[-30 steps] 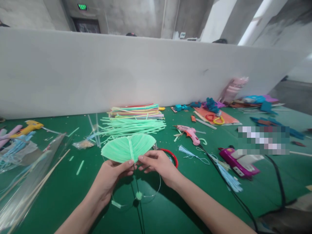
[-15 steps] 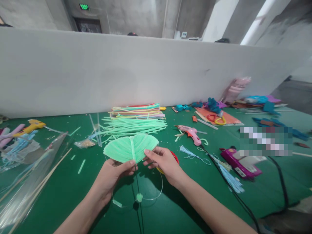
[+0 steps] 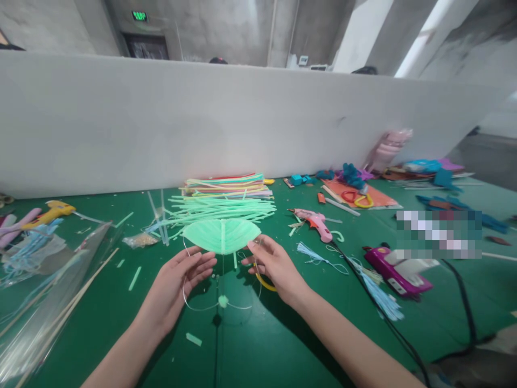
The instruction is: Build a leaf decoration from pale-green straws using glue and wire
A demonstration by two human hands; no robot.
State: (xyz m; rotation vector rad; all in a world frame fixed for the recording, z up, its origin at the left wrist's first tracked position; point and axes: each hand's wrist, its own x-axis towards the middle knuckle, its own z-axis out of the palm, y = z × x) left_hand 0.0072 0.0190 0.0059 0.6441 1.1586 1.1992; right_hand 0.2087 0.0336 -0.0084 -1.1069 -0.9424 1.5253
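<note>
A light-green, leaf-shaped fan (image 3: 221, 236) with a ribbed face and a pale middle rib is held up over the table. Its right edge sits between the thumb and fingers of my right hand (image 3: 278, 267). At its lower left, my left hand (image 3: 177, 285) has its fingers stretched out, with nothing gripped in them. A thin clear wire (image 3: 197, 309) loops below the fan and carries a small green fluffy ball (image 3: 223, 302). Yellow-handled scissors (image 3: 264, 281) lie partly hidden behind my right hand.
Behind the fan lie green pipe cleaners (image 3: 222, 209). A pink glue gun (image 3: 317, 222) and a purple power strip (image 3: 398, 272) with black cables are on the right. A yellow glue gun (image 3: 50, 214) and clear plastic sheets lie left. A white partition (image 3: 226, 124) stands behind.
The fan has tipped flatter and now looks narrower from front to back. My left hand has let go of its lower middle, moved left and spread its fingers.
</note>
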